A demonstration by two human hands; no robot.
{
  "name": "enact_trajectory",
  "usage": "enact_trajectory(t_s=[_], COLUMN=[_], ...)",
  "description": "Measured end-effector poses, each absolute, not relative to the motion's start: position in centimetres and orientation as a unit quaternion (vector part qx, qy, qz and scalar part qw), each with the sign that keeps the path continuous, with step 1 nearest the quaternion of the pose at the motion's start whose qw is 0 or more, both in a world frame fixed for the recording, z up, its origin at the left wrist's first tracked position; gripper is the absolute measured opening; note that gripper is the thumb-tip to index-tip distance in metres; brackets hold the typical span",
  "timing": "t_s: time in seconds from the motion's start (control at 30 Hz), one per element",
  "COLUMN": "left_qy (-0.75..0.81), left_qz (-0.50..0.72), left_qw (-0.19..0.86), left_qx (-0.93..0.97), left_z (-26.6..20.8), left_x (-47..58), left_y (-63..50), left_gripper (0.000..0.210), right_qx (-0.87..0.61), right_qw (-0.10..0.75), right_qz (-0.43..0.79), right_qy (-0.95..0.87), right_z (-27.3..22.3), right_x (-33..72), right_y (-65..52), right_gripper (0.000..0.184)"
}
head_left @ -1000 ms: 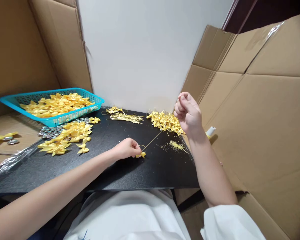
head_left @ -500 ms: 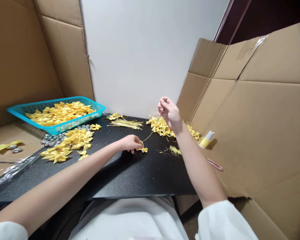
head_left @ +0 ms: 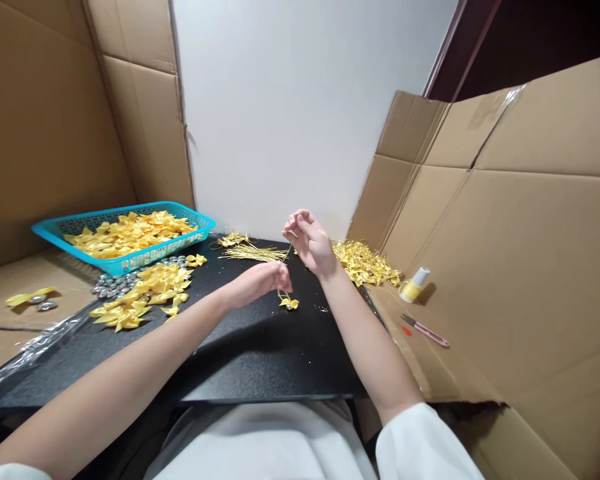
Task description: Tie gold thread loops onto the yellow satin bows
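Near the middle of the black table [head_left: 240, 373], my left hand [head_left: 263, 280] is closed on a thin gold cord [head_left: 289, 253]. From its fingertips a small yellow ribbon bow [head_left: 290, 304] with a shiny bead hangs by a loop of that cord. Above and to the right is my right hand [head_left: 313, 243], its thumb and forefinger pinched on the cord's upper end. The cord runs up between the two hands. Behind my left hand lies a bundle of gold cords [head_left: 255, 253].
A blue basket [head_left: 130, 261] of yellow bows stands at the left. Loose bows [head_left: 163, 285] and silver beads [head_left: 115, 287] lie before it. Finished-looking corded bows [head_left: 365, 262] are heaped at the right, near a thread spool [head_left: 414, 285] and pink-handled snips [head_left: 427, 333]. Cardboard walls [head_left: 525, 267] flank the table.
My right hand has come left and slightly down, closer to my left hand. The left hand has risen a little, and the bow now hangs below it. The view has shifted slightly.
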State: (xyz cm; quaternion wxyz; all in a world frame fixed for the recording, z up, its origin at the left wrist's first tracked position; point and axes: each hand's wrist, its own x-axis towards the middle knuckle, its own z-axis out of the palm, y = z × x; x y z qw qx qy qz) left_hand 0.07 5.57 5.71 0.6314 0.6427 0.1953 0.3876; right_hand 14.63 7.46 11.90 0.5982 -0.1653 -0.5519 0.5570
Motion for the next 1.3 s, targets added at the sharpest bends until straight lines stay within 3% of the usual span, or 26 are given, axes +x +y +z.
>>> enact_trajectory(t_s=[0.1, 0.33, 0.57, 0.8, 0.97, 1.3], left_qy=[0.189, 0.201, 0.282, 0.265, 0.225, 0.257], left_qz=[0.478, 0.572, 0.556, 0.546, 0.553, 0.397], left_qw=[0.697, 0.722, 0.677, 0.695, 0.668, 0.592], left_qx=[0.500, 0.333, 0.390, 0.385, 0.445, 0.653], left_z=[5.6, 5.1, 3.9, 3.8, 3.2, 2.3], left_x=[-0.4, -1.4, -1.3, -1.8, -1.7, -0.3], left_y=[6.4, 8.4, 9.2, 9.6, 9.6, 8.4], left_gripper=[0.044, 0.025, 0.025, 0.026, 0.023, 0.037], right_qx=[-0.197, -0.272, -0.268, -0.316, -0.298, -0.325], right_qw=[0.606, 0.517, 0.516, 0.616, 0.578, 0.595], right_qz=[0.558, 0.528, 0.454, 0.377, 0.387, 0.272], right_qy=[-0.531, -0.617, -0.675, -0.615, -0.653, -0.682], right_z=[8.9, 3.9, 3.5, 2.3, 1.9, 2.4], right_x=[14.8, 14.5, 14.2, 14.8, 14.9, 14.8], right_y=[9.1, 9.3, 8.1, 9.2, 9.3, 9.2], right_gripper=[0.025, 0.032, 0.027, 0.023, 0.022, 0.013])
